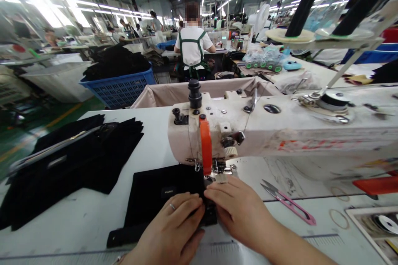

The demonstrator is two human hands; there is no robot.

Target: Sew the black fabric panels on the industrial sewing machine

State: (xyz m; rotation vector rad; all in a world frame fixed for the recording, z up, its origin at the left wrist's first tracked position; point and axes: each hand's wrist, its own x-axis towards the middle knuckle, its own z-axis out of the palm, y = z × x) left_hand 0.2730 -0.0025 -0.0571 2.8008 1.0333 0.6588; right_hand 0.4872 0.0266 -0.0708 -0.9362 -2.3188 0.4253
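A black fabric piece (149,194) with a small label lies flat on the white table, its right edge at the needle area of the sewing machine (280,132). My left hand (177,225), a ring on one finger, presses on the fabric's lower right part with its fingers bent and close together. Just right of it, my right hand (238,211) holds the fabric's right edge beside the presser foot, fingertips near the orange guard (205,145). Fingers partly hide the edge between the two hands.
Dark fabric pieces (71,165) are stacked on the left. Pink-handled snips (290,205) lie right of my right hand. Behind the machine are a cloth-lined bin (174,95), a blue basket (121,89) and a person in a white shirt (192,45). Black thread cones (303,10) stand upper right.
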